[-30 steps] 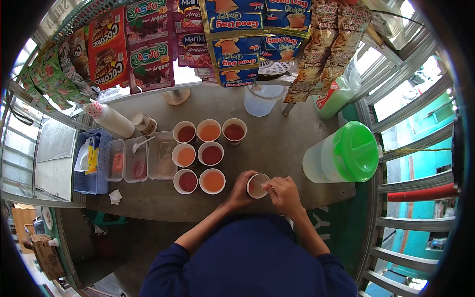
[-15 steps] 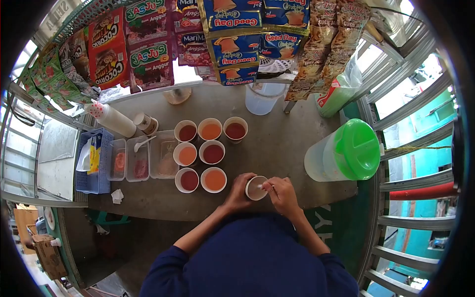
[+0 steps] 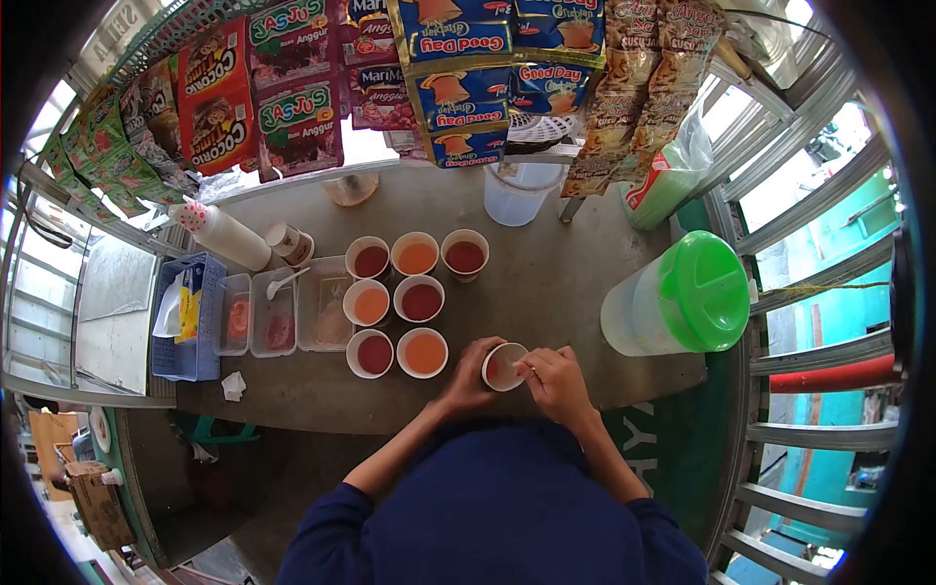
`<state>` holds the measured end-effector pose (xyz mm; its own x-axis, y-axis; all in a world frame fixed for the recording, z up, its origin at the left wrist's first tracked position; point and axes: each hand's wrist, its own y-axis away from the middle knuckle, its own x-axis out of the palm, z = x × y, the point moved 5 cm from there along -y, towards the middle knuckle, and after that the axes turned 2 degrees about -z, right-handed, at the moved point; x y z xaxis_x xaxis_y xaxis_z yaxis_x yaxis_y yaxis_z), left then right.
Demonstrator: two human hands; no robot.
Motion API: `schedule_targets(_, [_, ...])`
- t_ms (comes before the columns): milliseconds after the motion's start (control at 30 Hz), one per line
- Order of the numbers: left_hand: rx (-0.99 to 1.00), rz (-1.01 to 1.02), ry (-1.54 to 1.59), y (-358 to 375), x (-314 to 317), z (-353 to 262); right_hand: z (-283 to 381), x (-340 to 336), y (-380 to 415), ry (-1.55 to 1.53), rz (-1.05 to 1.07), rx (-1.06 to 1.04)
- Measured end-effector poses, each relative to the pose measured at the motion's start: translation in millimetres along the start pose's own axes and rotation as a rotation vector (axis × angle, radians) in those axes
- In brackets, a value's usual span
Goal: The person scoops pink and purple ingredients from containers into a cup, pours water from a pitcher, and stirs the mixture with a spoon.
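Note:
My left hand (image 3: 468, 378) is wrapped round a white paper cup (image 3: 504, 380) near the front edge of the table. Inside the cup a pale liquid shows, with a reddish patch on its left side. My right hand (image 3: 557, 383) pinches a thin, pale spoon (image 3: 520, 369) that dips into this cup; its lower end is hard to make out. To the left stand several filled paper cups, among them a cup of orange drink (image 3: 424, 352) and a cup of dark red drink (image 3: 421, 299).
A jug with a green lid (image 3: 697, 292) stands at the right. At the left are plastic tubs of powder (image 3: 327, 307), a blue basket (image 3: 183, 366) and a white bottle (image 3: 226, 239). A clear bucket (image 3: 517, 198) sits at the back, below hanging drink sachets (image 3: 458, 88).
The spoon and my right fingers have shifted slightly inside the cup, and a reddish patch now shows in it. My left hand keeps its hold.

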<state>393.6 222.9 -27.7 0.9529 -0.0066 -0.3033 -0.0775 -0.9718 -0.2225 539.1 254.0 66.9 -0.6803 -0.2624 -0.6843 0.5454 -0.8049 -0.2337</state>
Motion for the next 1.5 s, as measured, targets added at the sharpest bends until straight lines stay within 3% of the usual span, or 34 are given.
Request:
schedule_targets(33, [0.002, 0.001, 0.008, 0.4, 0.1, 0.8, -0.3, 2.4, 0.2, -0.019, 0.07, -0.004])
schedule_targets(133, [0.014, 0.002, -0.002, 0.3, -0.4, -2.2, 3.3, 0.3, -1.6, -0.009, -0.028, -0.031])
schedule_targets(233, [0.017, -0.003, -0.02, 1.8, 0.9, 2.4, 3.0, 2.5, -1.5, -0.013, 0.066, -0.006])
schedule_targets(367, [0.027, -0.006, -0.029, 3.0, 1.3, 3.9, 4.1, -0.2, -1.6, 0.003, -0.027, -0.005])
schedule_targets(433, [0.018, 0.0, -0.019, 2.9, 1.0, 4.7, 1.4, 3.1, -0.6, -0.03, 0.072, -0.004])
schedule_targets(533, [0.015, 0.006, -0.014, 2.7, 1.6, 3.9, 5.5, 0.9, -1.4, 0.007, -0.03, -0.029])
schedule_targets(633, [0.011, 0.012, -0.025, 2.7, 0.8, 1.9, 5.4, 2.7, 0.4, -0.016, 0.066, -0.033])
schedule_targets(733, [0.006, 0.025, -0.031, 3.8, 1.4, 2.8, 9.5, -0.8, -1.5, -0.04, -0.03, -0.044])
schedule_targets(833, [0.026, 0.034, -0.037, 2.9, -1.2, -2.4, 6.5, 2.1, 0.1, 0.002, 0.07, -0.033])
schedule_targets(1000, [0.028, 0.053, -0.032, 2.7, 0.3, -3.6, 6.5, -1.2, -2.0, -0.038, 0.049, 0.001])
schedule_targets(1167, [-0.011, -0.051, -0.037, 4.9, 3.2, 8.7, 4.5, -2.5, -2.0, -0.07, 0.005, 0.009])
schedule_targets(1500, [0.008, -0.06, -0.139, 5.7, 1.9, 5.8, 2.7, -3.4, -3.2, -0.05, 0.057, 0.033])
